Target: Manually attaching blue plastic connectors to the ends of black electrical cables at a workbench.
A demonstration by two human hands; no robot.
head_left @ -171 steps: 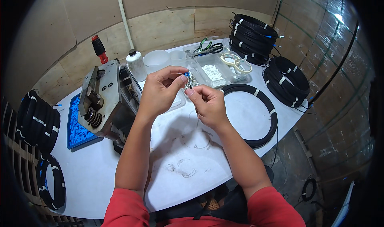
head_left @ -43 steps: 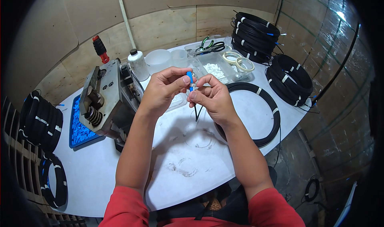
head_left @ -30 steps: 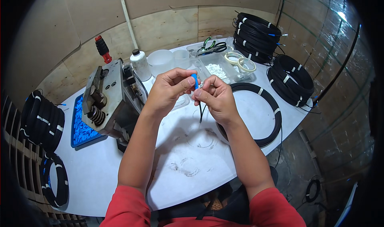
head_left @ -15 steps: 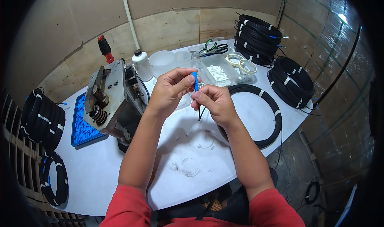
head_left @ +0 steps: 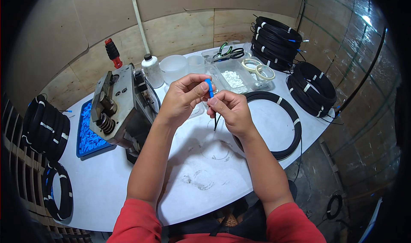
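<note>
Between the thumb and fingers of my left hand [head_left: 183, 98] is a small blue connector [head_left: 209, 87], tilted slightly from upright. My right hand [head_left: 231, 110] pinches the connector's lower end, where a thin black cable [head_left: 215, 122] hangs below the fingers. Both hands are closed and held close together above the table. Just right of my right hand, a coil of black cable [head_left: 295, 122] tied with white bands lies on the table; its left part is hidden behind my wrist.
A metal press [head_left: 122, 99] with a red-black handle stands left, beside a blue tray [head_left: 102, 151] of small blue parts. Behind are a white bottle [head_left: 152, 69], clear tubs [head_left: 174, 65], scissors [head_left: 235, 53] and tape rolls [head_left: 265, 72]. Stacked black coils [head_left: 274, 41] flank the table [head_left: 205, 187].
Both hands keep their grip. The blue connector and the cable end have shifted very slightly downward and to the right.
</note>
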